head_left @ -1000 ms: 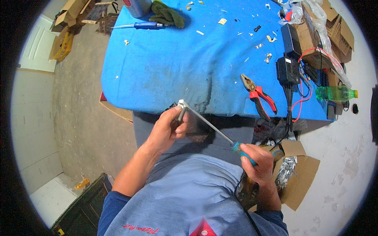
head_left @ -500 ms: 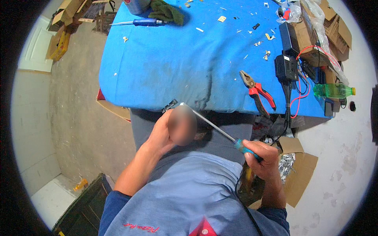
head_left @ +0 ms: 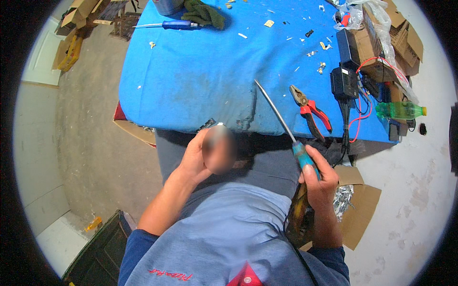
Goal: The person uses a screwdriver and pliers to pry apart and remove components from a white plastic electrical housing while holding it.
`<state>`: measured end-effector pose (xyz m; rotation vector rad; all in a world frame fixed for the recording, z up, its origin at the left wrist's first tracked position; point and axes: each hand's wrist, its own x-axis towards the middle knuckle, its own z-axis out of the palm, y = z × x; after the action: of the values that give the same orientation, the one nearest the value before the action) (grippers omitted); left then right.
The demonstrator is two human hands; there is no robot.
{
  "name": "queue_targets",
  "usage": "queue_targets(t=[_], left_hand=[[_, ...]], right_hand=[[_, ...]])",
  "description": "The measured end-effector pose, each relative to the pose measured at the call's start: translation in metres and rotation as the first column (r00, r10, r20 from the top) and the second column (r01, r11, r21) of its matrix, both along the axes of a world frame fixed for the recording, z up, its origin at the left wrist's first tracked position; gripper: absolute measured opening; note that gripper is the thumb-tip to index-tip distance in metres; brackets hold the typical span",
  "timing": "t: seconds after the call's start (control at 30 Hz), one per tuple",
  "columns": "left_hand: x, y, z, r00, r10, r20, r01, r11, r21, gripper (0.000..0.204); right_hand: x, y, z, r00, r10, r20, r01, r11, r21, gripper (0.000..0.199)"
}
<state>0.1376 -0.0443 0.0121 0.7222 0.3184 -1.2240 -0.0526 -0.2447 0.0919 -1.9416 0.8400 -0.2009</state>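
Observation:
My right hand (head_left: 322, 185) is wrapped round the teal handle of a screwdriver (head_left: 299, 153). Its long metal shaft points up and to the left, with the tip over the blue cloth of the table (head_left: 191, 90). At the table's near edge, my left hand (head_left: 193, 159) is closed on something that a blurred patch hides. A small white bit shows above that patch. Beside the left fingertips is a small black part (head_left: 206, 125); whether the hand holds it I cannot tell. Pliers with red and black handles (head_left: 311, 112) lie to the right of the screwdriver's shaft.
A blue-handled screwdriver (head_left: 179, 25) lies by a dark green cloth (head_left: 204, 13) at the far left. Small scraps dot the far tabletop. Along the right edge stand black adapters with cables (head_left: 344, 82), a green bottle (head_left: 400, 110) and cardboard boxes. An open carton (head_left: 362, 209) sits below.
My right hand has drawn the screwdriver away from the left hand. Its shaft has swung upward, and the tip is now over the table. My left hand has barely moved.

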Motion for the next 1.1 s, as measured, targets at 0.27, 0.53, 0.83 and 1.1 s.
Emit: queue_targets(t=[0.27,0.53,0.83,1.1], left_hand=[[0.002,-0.002,0.001,1.000,0.010,0.014,-0.010,1.000,-0.003,0.041],[0.006,-0.006,0.007,0.994,0.019,-0.108,-0.014,0.999,0.042,0.045],[0.011,-0.007,0.002,0.988,0.016,-0.157,-0.016,1.000,0.005,0.046],[0.013,0.003,-0.021,0.990,-0.084,-0.111,0.065,0.984,-0.165,0.046]], right_hand=[[0.081,0.012,-0.005,0.958,0.197,0.207,-0.098,0.908,-0.408,0.036],[0.128,-0.004,-0.042,0.939,0.272,0.211,-0.060,0.733,-0.677,0.036],[0.125,-0.011,-0.056,0.939,0.279,0.201,-0.093,0.769,-0.633,0.036],[0.115,0.000,-0.045,0.895,0.218,0.389,0.132,0.703,-0.699,0.031]])
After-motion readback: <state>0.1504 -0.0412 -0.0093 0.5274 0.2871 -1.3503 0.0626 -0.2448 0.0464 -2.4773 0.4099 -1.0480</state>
